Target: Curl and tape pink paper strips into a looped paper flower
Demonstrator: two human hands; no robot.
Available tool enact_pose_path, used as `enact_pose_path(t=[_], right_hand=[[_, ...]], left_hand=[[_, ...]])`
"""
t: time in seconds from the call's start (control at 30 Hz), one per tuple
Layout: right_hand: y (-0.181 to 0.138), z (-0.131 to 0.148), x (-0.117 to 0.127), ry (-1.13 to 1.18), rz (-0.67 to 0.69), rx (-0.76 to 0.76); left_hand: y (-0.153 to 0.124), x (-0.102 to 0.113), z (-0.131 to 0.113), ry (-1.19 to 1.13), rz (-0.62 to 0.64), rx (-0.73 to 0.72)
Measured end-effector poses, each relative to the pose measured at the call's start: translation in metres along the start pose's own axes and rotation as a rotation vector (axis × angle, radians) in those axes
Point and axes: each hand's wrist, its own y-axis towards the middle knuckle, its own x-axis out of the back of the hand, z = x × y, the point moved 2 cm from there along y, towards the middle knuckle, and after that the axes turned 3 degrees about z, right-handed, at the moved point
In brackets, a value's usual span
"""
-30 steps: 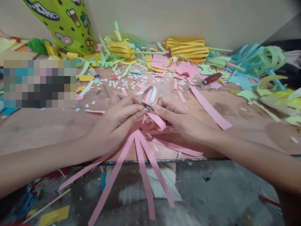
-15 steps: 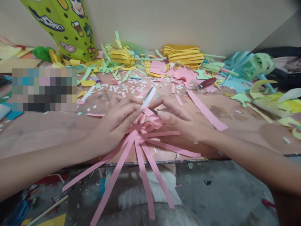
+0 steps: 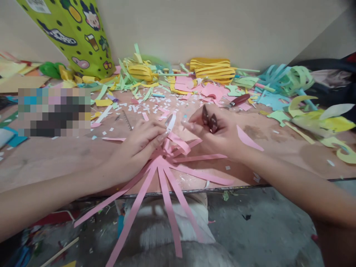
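My left hand (image 3: 144, 142) is closed, its thumb and fingertips pinching a narrow white strip (image 3: 172, 121) that sticks up past them. A thin dark edge shows beside that strip; I cannot tell what it is. A pink paper piece with long radiating strips (image 3: 160, 163) lies beneath the hand, and several strips hang over the table edge. One pink strip (image 3: 182, 142) curls up near my left fingertips. My right hand (image 3: 217, 129) is raised to the right, curled around a dark, pointed pair of scissors (image 3: 210, 118), whose two tips point up. Its thumb and forefinger are slightly apart.
A maroon-handled tool (image 3: 240, 100) lies behind my right hand. Yellow paper lanterns (image 3: 213, 70), blue and green cut paper (image 3: 296, 79) and white scraps (image 3: 133, 107) cover the back. A green patterned bag (image 3: 83, 40) stands back left. The table edge (image 3: 189, 191) is close.
My right hand has moved right and up, away from my left fingertips, and the scissors now show in its curl. The left hand stays nearly in place on the strip.
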Motion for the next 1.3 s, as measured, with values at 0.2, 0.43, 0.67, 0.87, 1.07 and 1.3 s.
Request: enact_pose_path(t=[0.2, 0.43, 0.67, 0.87, 1.07, 1.3], right_hand=[[0.011, -0.012, 0.004, -0.082, 0.114, 0.044], [0.012, -0.021, 0.001, -0.094, 0.248, 0.027], [0.011, -0.012, 0.002, -0.061, 0.137, 0.089], [0.012, -0.012, 0.008, -0.065, -0.149, -0.026], [0.011, -0.014, 0.005, -0.026, -0.107, -0.080], [0.010, -0.013, 0.004, -0.016, -0.094, -0.066]], left_hand=[[-0.001, -0.001, -0.003, 0.012, 0.094, -0.084], [-0.001, 0.012, 0.000, 0.066, 0.005, -0.134], [0.009, 0.029, 0.009, 0.029, -0.102, -0.015], [0.018, 0.031, 0.032, -0.129, -0.218, 0.127], [0.011, 0.009, 0.037, -0.110, 0.143, 0.188], [0.013, 0.001, 0.028, 0.376, 0.341, -0.027]])
